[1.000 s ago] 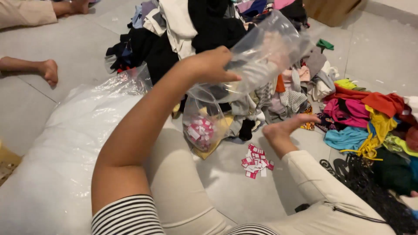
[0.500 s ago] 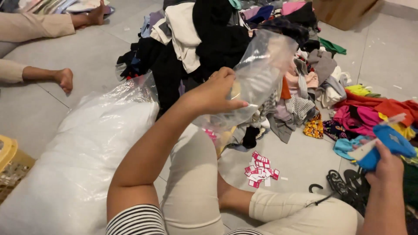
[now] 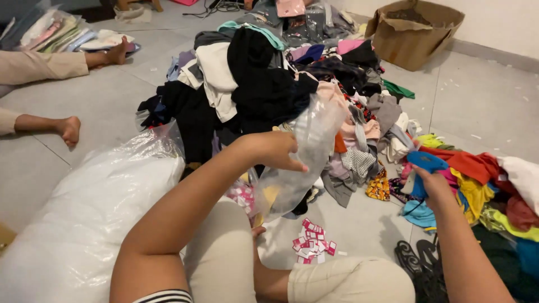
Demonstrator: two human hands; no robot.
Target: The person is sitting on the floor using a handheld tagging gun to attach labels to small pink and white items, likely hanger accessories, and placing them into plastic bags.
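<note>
I see the left hand (image 3: pixel 275 150) pinching a clear plastic bag (image 3: pixel 300 160); the right hand (image 3: pixel 431 182) grips blue cloth (image 3: pixel 425 161). Clothes pile (image 3: pixel 269 84) behind, paper tags (image 3: pixel 312 242) below.

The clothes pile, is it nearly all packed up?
Not nearly. One big clear sack beside the person looks stuffed. The left hand holds up a clear plastic bag; the right hand grips a blue garment. A large clothes pile is left on the floor.
</note>
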